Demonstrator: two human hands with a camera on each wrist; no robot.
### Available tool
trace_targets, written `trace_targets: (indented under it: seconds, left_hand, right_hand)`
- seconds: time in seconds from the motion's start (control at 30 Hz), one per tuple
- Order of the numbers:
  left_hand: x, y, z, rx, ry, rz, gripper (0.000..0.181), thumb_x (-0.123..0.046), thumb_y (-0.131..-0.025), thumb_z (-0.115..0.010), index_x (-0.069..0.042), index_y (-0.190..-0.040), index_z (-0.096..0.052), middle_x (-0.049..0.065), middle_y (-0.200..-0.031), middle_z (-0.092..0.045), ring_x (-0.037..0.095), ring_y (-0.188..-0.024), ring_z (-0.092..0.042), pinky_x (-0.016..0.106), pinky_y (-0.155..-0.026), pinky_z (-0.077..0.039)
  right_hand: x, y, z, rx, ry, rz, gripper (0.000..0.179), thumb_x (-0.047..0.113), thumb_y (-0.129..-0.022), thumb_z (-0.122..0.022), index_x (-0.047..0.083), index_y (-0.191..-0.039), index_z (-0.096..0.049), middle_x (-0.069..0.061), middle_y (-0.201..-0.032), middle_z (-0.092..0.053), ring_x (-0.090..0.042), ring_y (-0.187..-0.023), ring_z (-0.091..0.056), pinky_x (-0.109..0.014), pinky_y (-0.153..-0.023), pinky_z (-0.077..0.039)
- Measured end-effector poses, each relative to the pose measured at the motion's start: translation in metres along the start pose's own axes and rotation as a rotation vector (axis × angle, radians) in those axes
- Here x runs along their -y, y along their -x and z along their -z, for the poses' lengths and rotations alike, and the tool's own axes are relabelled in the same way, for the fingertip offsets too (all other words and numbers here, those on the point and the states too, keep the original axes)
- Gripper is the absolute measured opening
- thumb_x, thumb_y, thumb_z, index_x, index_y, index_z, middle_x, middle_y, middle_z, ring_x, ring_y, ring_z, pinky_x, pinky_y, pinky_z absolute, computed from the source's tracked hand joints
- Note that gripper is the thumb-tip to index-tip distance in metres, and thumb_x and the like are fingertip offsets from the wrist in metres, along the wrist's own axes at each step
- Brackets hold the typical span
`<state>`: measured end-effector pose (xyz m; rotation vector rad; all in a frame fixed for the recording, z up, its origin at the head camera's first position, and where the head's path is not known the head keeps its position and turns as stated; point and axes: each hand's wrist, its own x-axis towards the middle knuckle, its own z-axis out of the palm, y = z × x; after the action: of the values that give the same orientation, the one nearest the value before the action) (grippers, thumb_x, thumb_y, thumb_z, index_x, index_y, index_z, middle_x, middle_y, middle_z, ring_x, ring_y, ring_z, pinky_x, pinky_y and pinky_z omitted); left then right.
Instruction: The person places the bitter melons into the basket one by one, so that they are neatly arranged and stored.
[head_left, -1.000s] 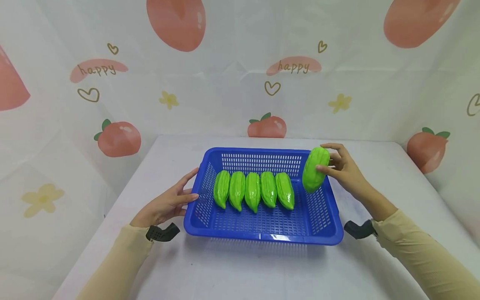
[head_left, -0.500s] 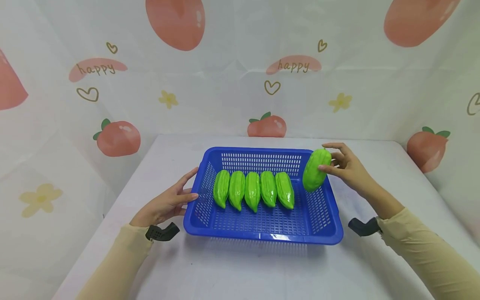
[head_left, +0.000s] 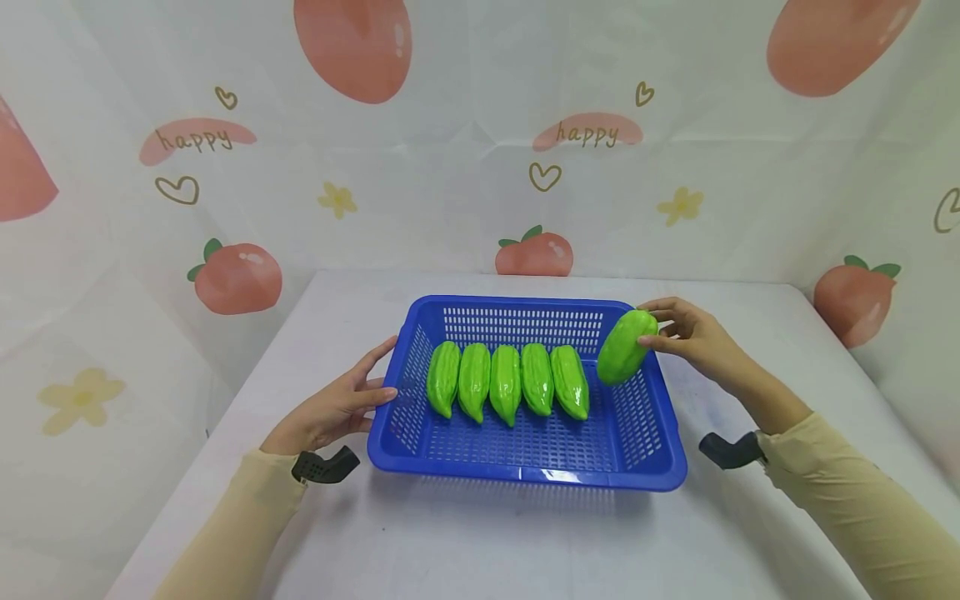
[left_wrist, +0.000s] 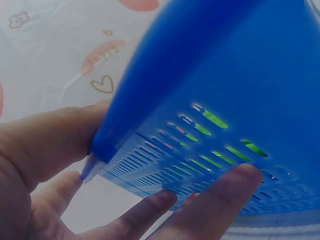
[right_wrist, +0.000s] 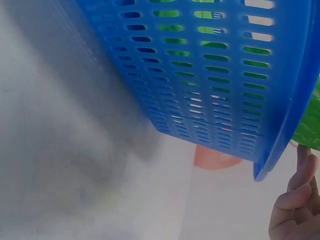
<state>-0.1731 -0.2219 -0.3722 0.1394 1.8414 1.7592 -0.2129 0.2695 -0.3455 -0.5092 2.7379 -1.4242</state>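
Observation:
In the head view, several green bitter melons [head_left: 505,386] lie side by side in a blue plastic basket [head_left: 525,475], their pointed ends towards me. My right hand [head_left: 693,342] pinches another bitter melon [head_left: 624,350] by its upper end, over the basket's right end. It hangs tilted, its lower end inside the basket. In the right wrist view only a sliver of that melon [right_wrist: 309,122] shows past the rim. My left hand [head_left: 330,408] touches the basket's left side with its fingers extended. The left wrist view shows fingertips [left_wrist: 242,177] against the slotted outer wall.
The basket stands on a table with a white cover [head_left: 465,550]. A white backdrop printed with peaches [head_left: 534,252], hearts and flowers hangs behind and beside the table. Both wrists wear a black camera mount [head_left: 326,465].
The bitter melon in my right hand has tilted more and moved slightly lower, its bottom end shifting left. The right forearm has swung a little to the right. My left hand and the basket stay put.

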Motion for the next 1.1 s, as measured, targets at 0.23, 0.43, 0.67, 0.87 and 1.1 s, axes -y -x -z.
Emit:
trace_targets:
  seconds: [0.23,0.43,0.67,0.87,1.1]
  left_hand:
    - [0.001,0.0,0.001,0.009,0.013,-0.001,0.086,-0.016,-0.096,-0.06,-0.044,-0.153,-0.002,0.027,-0.15,-0.034,0.033,-0.11,-0.065,0.052,-0.089,-0.054]
    - [0.001,0.0,0.001,0.005,0.0,0.003,0.086,-0.018,-0.096,-0.06,-0.045,-0.153,-0.002,0.026,-0.153,-0.03,0.034,-0.112,-0.063,0.052,-0.089,-0.054]
    - [0.002,-0.001,0.001,0.002,0.003,0.002,0.086,-0.016,-0.096,-0.06,-0.046,-0.153,-0.003,0.026,-0.15,-0.035,0.034,-0.109,-0.065,0.052,-0.088,-0.054]
    - [0.002,-0.001,0.001,-0.002,-0.011,0.001,0.085,-0.017,-0.096,-0.06,-0.046,-0.153,-0.003,0.027,-0.15,-0.035,0.035,-0.11,-0.064,0.052,-0.088,-0.054]
    - [0.002,-0.001,0.002,-0.002,-0.006,0.003,0.086,-0.017,-0.096,-0.06,-0.046,-0.152,-0.003,0.027,-0.15,-0.035,0.035,-0.111,-0.064,0.052,-0.089,-0.054]
  right_hand:
    - [-0.002,-0.003,-0.002,0.006,0.094,-0.012,0.046,0.022,-0.092,-0.067,0.007,-0.133,-0.054,-0.015,-0.12,-0.061,-0.011,-0.088,-0.059,-0.023,-0.073,-0.051]
    - [-0.002,-0.005,-0.005,0.036,0.165,-0.014,0.048,0.024,-0.091,-0.069,0.006,-0.133,-0.056,-0.019,-0.117,-0.063,-0.021,-0.092,-0.059,-0.023,-0.072,-0.051]
    - [-0.002,-0.006,-0.01,0.044,0.225,0.009,0.048,0.028,-0.09,-0.07,0.008,-0.132,-0.057,-0.022,-0.119,-0.064,-0.026,-0.09,-0.059,-0.028,-0.071,-0.05]
    - [-0.003,-0.006,-0.013,0.043,0.247,0.06,0.046,0.026,-0.088,-0.072,0.012,-0.129,-0.054,-0.023,-0.117,-0.065,-0.024,-0.084,-0.06,-0.028,-0.069,-0.05]
    - [-0.003,-0.008,-0.016,0.043,0.269,0.058,0.044,0.026,-0.086,-0.074,0.012,-0.124,-0.057,-0.021,-0.113,-0.066,-0.021,-0.078,-0.055,-0.024,-0.059,-0.045]
